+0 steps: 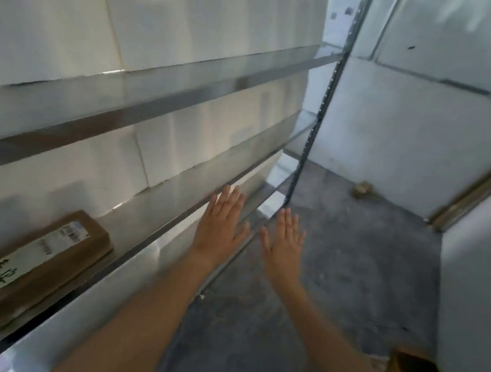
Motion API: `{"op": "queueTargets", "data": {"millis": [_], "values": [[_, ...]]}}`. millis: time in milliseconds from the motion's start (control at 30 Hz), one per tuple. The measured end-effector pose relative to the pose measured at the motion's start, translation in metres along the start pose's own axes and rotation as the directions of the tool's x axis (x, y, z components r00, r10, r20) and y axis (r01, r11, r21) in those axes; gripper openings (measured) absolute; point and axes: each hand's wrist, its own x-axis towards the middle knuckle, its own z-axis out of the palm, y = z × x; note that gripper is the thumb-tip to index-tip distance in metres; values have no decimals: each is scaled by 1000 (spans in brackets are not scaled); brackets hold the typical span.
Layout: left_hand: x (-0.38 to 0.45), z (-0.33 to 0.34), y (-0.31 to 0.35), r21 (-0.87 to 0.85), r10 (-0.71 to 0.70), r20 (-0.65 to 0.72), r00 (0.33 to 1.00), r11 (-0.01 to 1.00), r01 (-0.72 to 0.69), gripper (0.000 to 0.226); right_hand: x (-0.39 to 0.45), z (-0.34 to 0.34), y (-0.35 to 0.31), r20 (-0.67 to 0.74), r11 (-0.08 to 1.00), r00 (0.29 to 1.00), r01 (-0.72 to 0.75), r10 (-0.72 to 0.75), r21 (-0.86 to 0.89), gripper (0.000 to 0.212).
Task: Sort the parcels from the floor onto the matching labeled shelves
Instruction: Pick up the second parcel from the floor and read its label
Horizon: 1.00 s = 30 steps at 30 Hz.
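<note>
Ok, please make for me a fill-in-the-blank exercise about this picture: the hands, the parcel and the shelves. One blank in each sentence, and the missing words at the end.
1. The flat brown cardboard parcel with a white label lies on a ____ of the grey metal rack.
2. The left hand and the right hand are both ____, fingers spread, holding nothing.
3. A small brown object sits on the grey ____ near the far wall.

Missing words: shelf; open; floor

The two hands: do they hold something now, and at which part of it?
Nothing is held. The left hand and the right hand are both open and flat, fingers spread, in front of the shelf edge. The brown parcel lies apart on the shelf.
</note>
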Motion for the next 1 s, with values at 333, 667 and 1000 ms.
{"op": "queueTargets", "data": {"millis": [333,667,1000], "values": [[29,70,168,-24,248,120,961,969,-247,71,-32,-119,157,-249,860,968,-121,-7,-496,68],[72,97,209,5,384,130,914,921,-388,75,-34,-147,202,-314,806,936,-306,158,-507,81],[150,130,175,-36,364,91,927,932,-362,79,47,-114,198,-306,792,937,-312,167,-524,76]]}}
